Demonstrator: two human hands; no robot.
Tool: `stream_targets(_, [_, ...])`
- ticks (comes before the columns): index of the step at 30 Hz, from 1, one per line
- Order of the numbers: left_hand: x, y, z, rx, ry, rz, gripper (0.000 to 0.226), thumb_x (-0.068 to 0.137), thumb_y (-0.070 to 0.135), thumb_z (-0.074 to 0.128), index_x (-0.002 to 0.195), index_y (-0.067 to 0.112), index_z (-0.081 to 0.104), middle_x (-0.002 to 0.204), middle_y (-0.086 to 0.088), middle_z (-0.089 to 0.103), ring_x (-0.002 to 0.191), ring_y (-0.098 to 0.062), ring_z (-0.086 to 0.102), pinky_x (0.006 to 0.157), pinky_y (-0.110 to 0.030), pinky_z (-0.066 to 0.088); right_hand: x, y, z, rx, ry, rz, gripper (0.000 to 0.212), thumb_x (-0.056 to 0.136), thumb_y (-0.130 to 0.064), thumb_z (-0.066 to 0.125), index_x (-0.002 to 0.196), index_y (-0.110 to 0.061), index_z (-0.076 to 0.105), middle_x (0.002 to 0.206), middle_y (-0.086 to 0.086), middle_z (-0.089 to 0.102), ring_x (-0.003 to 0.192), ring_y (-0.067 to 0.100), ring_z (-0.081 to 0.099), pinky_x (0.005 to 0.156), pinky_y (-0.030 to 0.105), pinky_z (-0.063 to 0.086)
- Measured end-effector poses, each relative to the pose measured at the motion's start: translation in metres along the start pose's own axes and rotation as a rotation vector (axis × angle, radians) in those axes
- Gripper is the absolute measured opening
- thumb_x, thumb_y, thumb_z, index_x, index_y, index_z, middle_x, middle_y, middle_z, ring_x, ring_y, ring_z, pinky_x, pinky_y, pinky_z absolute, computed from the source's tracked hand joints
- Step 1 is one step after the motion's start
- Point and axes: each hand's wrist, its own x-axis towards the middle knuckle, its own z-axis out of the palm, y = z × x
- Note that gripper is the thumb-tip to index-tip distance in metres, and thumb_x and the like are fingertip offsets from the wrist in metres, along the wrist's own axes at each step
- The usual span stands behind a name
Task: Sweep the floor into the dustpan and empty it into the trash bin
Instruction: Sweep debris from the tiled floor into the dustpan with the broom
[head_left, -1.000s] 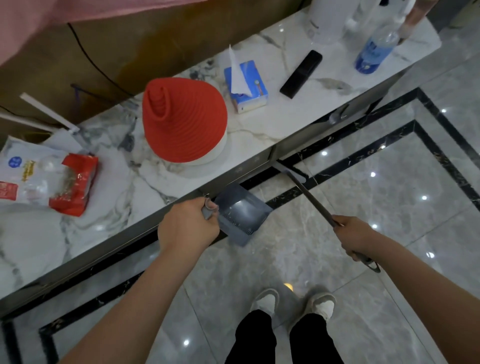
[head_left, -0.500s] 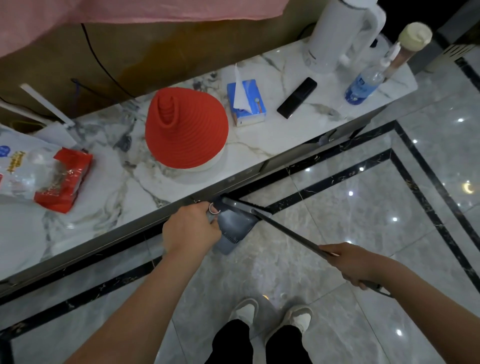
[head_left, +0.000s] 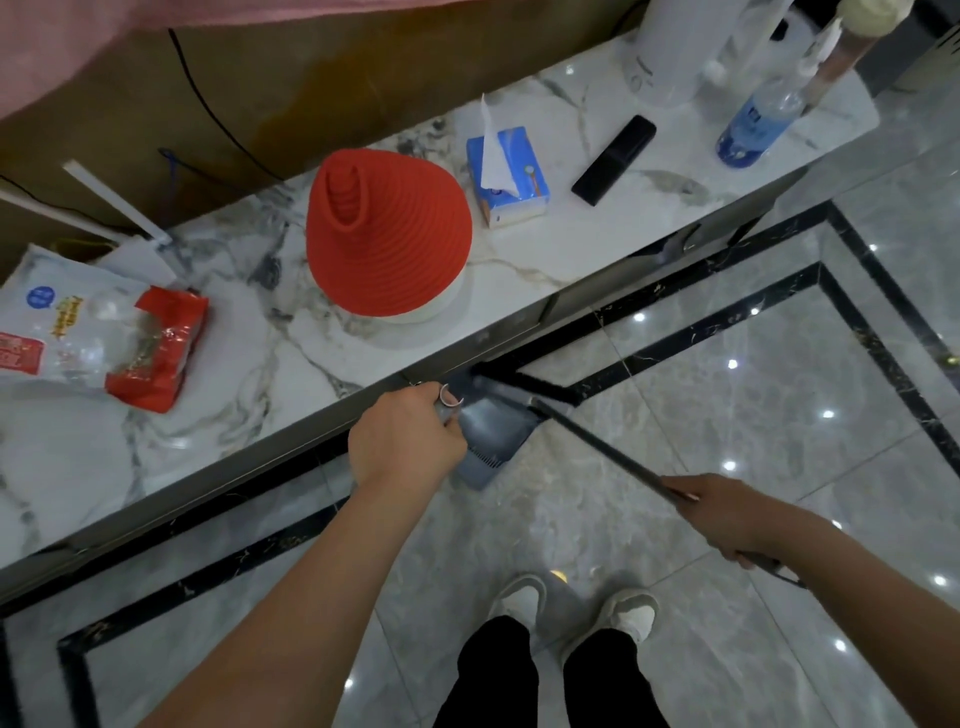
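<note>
Grey dustpan (head_left: 491, 441) is held low over the marble floor (head_left: 727, 415), right at the front edge of the marble counter (head_left: 249, 374), mouth tipped toward the broom. Left hand (head_left: 408, 444) is curled round the dustpan handle, a metal ring (head_left: 450, 396) seen at the handle top just above the knuckles. Broom (head_left: 597, 441) is gripped by the right hand (head_left: 727, 519), fingers wrapped round the dark stick; broom head with black bristles is laid against the dustpan mouth, tucked under the counter edge. Contents of the dustpan cannot be told. On the counter, behind the dustpan: a red ribbed cone cover (head_left: 387, 234); left of it a snack bag (head_left: 98, 332); right of it a blue tissue box (head_left: 511, 179), a black remote (head_left: 613, 160), a water bottle (head_left: 753, 122) and a white appliance (head_left: 680, 47) at the far end. Shoes (head_left: 571, 608) and black trouser legs are seen on the floor nearer than the dustpan.
</note>
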Motion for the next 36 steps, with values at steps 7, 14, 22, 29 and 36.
stream_targets(7, [-0.004,0.005,-0.002,0.014,-0.031,-0.010,0.014,0.088,0.031,0.058,0.089,0.020,0.067,0.079,-0.004,0.060,0.068,-0.020,0.046,0.057,-0.026,0.036,-0.032,0.022,-0.026,-0.014,-0.050,0.040,0.047,0.099,-0.020,0.034,0.142,-0.038,0.039,0.065,0.002,0.046,0.040,0.009,0.038,0.035,0.017,0.034])
stream_targets(14, [-0.022,-0.011,0.000,-0.009,-0.062,0.029,0.015,0.088,0.030,0.058,0.084,0.022,0.069,0.074,-0.002,0.062,0.066,-0.021,0.052,0.051,-0.024,0.034,-0.053,0.064,-0.018,0.152,0.078,0.094,0.041,0.100,-0.033,0.037,0.140,-0.040,0.040,0.055,0.002,0.041,0.036,0.009,0.033,0.036,0.017,0.031])
stream_targets(22, [-0.066,-0.037,0.003,0.060,-0.072,0.131,0.014,0.086,0.036,0.056,0.084,0.030,0.068,0.077,-0.001,0.067,0.073,-0.024,0.062,0.059,-0.027,0.047,-0.061,0.119,0.031,0.438,0.196,0.171,0.041,0.101,-0.027,0.035,0.141,-0.030,0.041,0.054,0.007,0.044,0.033,0.012,0.036,0.035,0.017,0.032])
stream_targets(29, [-0.124,-0.069,0.003,0.124,-0.066,0.130,0.014,0.086,0.037,0.058,0.078,0.031,0.068,0.075,-0.001,0.066,0.074,-0.025,0.062,0.061,-0.026,0.045,-0.073,0.156,0.099,0.736,0.202,0.233,0.028,0.101,-0.024,0.035,0.122,-0.024,0.054,0.055,0.008,0.041,0.031,0.012,0.029,0.036,0.014,0.025])
stream_targets(36, [-0.158,-0.108,0.002,0.160,-0.111,0.176,0.009,0.081,0.034,0.064,0.077,0.029,0.069,0.072,0.004,0.068,0.070,-0.018,0.062,0.061,-0.030,0.052,-0.076,0.155,0.158,0.907,0.183,0.252,0.033,0.102,-0.022,0.034,0.130,-0.023,0.050,0.052,0.005,0.037,0.030,0.011,0.027,0.034,0.013,0.023])
